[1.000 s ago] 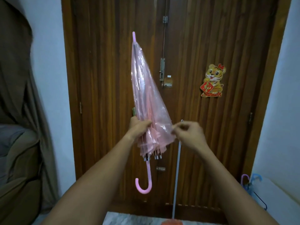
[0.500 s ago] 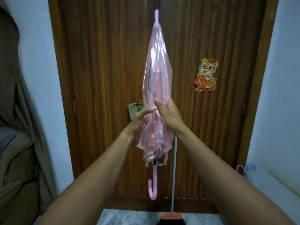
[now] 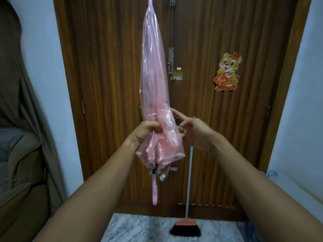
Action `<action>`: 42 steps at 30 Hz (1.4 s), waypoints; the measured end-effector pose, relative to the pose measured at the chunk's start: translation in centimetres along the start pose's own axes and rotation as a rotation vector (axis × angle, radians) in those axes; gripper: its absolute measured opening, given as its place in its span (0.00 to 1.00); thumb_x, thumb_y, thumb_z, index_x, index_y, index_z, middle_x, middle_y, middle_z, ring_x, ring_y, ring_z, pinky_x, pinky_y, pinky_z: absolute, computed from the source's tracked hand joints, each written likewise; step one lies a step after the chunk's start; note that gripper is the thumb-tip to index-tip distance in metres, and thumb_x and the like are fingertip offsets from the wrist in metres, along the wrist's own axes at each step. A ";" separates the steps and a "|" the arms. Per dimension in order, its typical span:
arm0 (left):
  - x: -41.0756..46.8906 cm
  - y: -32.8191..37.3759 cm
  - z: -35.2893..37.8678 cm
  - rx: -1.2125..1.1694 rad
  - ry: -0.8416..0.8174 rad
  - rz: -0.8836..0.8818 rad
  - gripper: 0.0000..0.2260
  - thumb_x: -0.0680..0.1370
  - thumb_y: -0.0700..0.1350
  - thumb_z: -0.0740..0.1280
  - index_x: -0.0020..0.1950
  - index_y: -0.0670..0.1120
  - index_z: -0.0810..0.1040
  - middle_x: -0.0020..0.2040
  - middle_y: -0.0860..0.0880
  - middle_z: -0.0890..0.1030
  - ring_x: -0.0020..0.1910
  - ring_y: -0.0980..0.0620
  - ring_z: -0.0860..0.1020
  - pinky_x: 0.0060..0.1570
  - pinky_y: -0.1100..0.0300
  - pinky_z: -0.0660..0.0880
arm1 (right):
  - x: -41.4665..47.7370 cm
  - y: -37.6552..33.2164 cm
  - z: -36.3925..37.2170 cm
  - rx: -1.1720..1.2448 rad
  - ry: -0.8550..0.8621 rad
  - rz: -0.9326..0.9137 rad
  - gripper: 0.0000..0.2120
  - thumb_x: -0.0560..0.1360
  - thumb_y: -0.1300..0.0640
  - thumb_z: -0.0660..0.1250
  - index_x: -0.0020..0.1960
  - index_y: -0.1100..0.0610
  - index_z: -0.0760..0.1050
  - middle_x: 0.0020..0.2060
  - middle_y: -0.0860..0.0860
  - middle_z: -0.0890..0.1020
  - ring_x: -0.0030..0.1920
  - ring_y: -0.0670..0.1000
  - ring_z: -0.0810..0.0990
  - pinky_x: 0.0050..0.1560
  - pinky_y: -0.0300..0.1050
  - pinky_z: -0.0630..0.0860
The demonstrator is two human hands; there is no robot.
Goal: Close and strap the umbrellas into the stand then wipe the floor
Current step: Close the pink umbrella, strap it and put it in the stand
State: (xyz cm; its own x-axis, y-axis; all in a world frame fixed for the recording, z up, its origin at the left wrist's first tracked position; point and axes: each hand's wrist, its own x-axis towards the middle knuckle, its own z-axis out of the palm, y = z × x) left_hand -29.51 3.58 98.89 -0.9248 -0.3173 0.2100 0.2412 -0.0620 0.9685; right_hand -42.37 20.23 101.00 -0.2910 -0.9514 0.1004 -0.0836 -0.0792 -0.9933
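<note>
Left hand (image 3: 146,132): fingers curled tight round the gathered lower canopy of the pink umbrella (image 3: 154,81), knuckles toward camera, thumb side pressing into the folds. Grip sits just above the flared hem

Right hand (image 3: 195,131): fingers apart, not clamped on anything. Index finger (image 3: 175,113) stretched out, its tip touching the plastic on the right side of the bundle, a little above the left hand's grip. Remaining fingers loosely bent, near the canopy edge; whether they touch it I cannot tell

Umbrella held upright in mid-air in front of the chest, tip up and cut off by the top of the frame, closed but loose. Translucent pink skin bunched and wrinkled, widest at the hem below the hands. Rib ends show under the hem. A small strap tab (image 3: 164,176) hangs free beside them. Pink handle (image 3: 154,193) points down, well clear of the floor, its hook seen edge-on

Behind: dark wooden double door (image 3: 108,67) with latch hardware at the middle seam; tiger decoration (image 3: 227,72) stuck on the right leaf. Broom (image 3: 186,226) leaning on the door, white pole upright, orange head and black bristles on the marble floor (image 3: 139,227). Brown sofa (image 3: 19,172) at far left. At lower right, against the white wall, curved handles (image 3: 271,172) of other umbrellas just show
</note>
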 end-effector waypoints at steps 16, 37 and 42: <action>-0.6 1.0 -2.3 0.050 0.181 0.059 0.20 0.66 0.40 0.71 0.58 0.40 0.79 0.49 0.42 0.82 0.51 0.41 0.82 0.58 0.43 0.78 | 0.9 1.7 2.3 -0.251 0.451 -0.239 0.06 0.76 0.62 0.71 0.49 0.57 0.74 0.41 0.51 0.79 0.37 0.48 0.79 0.32 0.39 0.76; 1.0 2.3 -2.9 0.125 0.428 0.171 0.07 0.74 0.32 0.65 0.48 0.37 0.81 0.40 0.45 0.84 0.41 0.47 0.85 0.42 0.54 0.82 | 0.0 1.6 3.0 -0.205 0.391 0.029 0.16 0.72 0.67 0.75 0.57 0.56 0.80 0.49 0.57 0.85 0.41 0.50 0.85 0.38 0.40 0.82; 1.4 1.6 -4.1 0.211 0.519 0.195 0.10 0.76 0.34 0.68 0.56 0.39 0.80 0.49 0.41 0.84 0.46 0.44 0.86 0.48 0.49 0.84 | -0.9 -0.2 1.6 0.018 0.309 0.037 0.13 0.76 0.66 0.68 0.58 0.56 0.80 0.43 0.52 0.85 0.42 0.47 0.80 0.39 0.38 0.74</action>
State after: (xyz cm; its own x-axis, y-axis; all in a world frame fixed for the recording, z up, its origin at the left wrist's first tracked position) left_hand -29.22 -0.84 100.22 -0.5916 -0.7286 0.3452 0.2790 0.2167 0.9355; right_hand -40.54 20.66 101.05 -0.5696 -0.8186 0.0737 -0.0513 -0.0541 -0.9972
